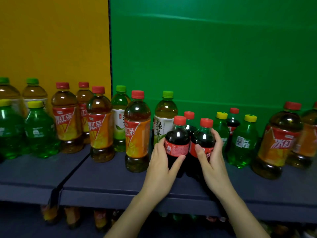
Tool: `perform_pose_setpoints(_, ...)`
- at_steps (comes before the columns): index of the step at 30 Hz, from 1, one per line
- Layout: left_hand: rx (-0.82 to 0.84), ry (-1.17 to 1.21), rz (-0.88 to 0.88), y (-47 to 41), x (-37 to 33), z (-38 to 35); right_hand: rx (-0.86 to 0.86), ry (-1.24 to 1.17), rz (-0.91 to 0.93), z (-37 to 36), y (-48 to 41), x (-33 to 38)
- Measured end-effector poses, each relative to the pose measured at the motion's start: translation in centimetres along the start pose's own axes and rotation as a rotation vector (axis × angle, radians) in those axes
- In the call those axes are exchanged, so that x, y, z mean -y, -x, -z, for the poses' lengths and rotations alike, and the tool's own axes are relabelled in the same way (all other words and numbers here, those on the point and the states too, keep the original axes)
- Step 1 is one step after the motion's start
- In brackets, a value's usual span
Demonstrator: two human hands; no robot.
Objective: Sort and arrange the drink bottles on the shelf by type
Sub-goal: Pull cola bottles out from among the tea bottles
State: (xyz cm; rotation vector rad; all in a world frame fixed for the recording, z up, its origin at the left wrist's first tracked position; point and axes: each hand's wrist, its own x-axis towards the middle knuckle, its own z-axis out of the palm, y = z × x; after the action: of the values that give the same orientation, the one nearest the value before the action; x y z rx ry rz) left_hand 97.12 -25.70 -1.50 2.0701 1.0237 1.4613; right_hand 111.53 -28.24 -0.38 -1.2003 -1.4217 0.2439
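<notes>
Two small cola bottles with red caps stand side by side on the dark blue shelf (106,177). My left hand (160,166) grips the left cola bottle (177,140). My right hand (211,158) wraps the right cola bottle (203,136). A third cola bottle (189,121) stands right behind them, and another cola bottle (233,121) sits further right at the back. Iced red tea bottles (137,133) with orange labels and green tea bottles (164,121) stand to the left. Green soda bottles (243,143) with yellow caps stand to the right.
More green soda bottles (40,133) and tea bottles fill the left shelf section before a yellow back panel (51,40). Two large iced red tea bottles (277,143) stand at far right. A green back panel (214,48) rises behind. A lower shelf holds more bottles (72,217).
</notes>
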Motion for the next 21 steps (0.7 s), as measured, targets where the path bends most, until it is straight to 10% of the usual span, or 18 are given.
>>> perform_pose_setpoints(11, -0.176, -0.054, -0.109, 2.7, 2.0, 9.1, -0.151, 0.23, 0.352, -2.7, 1.6, 6.6)
perform_pose_setpoints(16, -0.499, -0.082, -0.028, 0.9, 4.6, 14.5, 0.035, -0.016, 0.219, -8.4, 1.5, 8.3)
perform_pose_setpoints(21, -0.419, -0.087, 0.191, -3.1, 7.6, 16.4, 0.048, -0.135, -0.012, -13.3, 0.4, 7.5)
